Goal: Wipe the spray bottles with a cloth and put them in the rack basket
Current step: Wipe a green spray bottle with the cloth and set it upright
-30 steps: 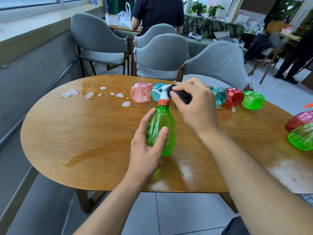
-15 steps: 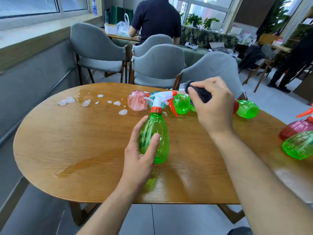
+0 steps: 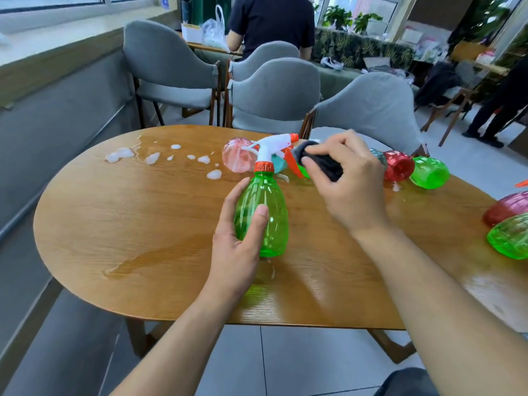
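A green spray bottle [image 3: 267,212] with an orange collar and a white trigger head stands upright on the wooden table [image 3: 143,224]. My left hand [image 3: 238,244] grips its body from the left side. My right hand [image 3: 347,181] holds a dark cloth [image 3: 324,162] just right of the trigger head, close to the orange lever. Behind lie a pink bottle [image 3: 238,155], a red bottle [image 3: 398,165] and a green bottle [image 3: 428,172]. Two more bottles, red [image 3: 505,208] and green [image 3: 511,238], lie at the right edge. No rack basket is in view.
White foam blobs [image 3: 151,158] and a water streak [image 3: 148,260] mark the left half of the table. Grey chairs [image 3: 274,92] stand along the far side. A person in a dark shirt [image 3: 271,21] sits at another table behind.
My right hand with the cloth pulled off the trigger head to the right, then came back close to it. My left hand kept its grip on the green bottle.
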